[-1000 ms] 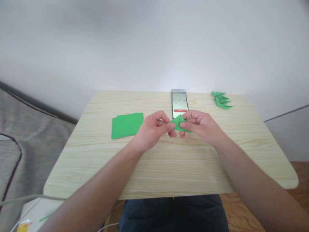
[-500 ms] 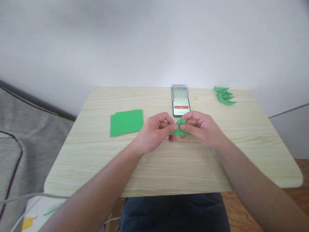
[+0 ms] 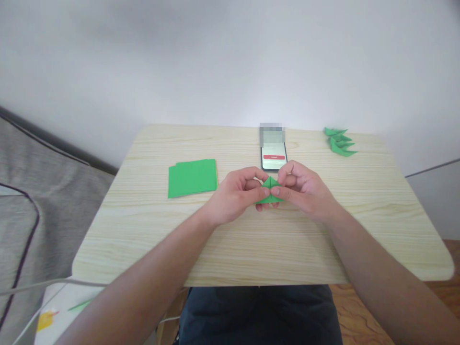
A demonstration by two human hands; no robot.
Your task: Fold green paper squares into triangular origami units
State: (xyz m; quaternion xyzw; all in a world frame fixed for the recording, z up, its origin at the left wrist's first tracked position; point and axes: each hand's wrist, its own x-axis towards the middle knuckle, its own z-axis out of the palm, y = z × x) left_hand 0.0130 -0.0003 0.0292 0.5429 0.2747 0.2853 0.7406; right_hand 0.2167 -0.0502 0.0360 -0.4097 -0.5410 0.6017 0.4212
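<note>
Between my two hands is a small green folded paper (image 3: pixel 270 182), a triangle shape with a crease down its middle and its point facing away from me. My left hand (image 3: pixel 242 194) pinches its left side, thumb on top and fingers behind. On the other side my right hand (image 3: pixel 304 191) grips it the same way, and the two thumb tips nearly meet at the centre crease. The fingers cover the paper's side corners. Both hands are above the table, just in front of the phone (image 3: pixel 273 152).
A stack of green paper sheets (image 3: pixel 193 178) lies left of my hands on the wooden table (image 3: pixel 266 254). Several folded green paper pieces (image 3: pixel 341 142) sit in a row at the back right. The wall rises behind the table; a cable (image 3: pixel 64 281) runs at lower left.
The thumbs have moved closer together over the centre crease, and the right fingers have lifted slightly at the back. The whole view has shifted a little.
</note>
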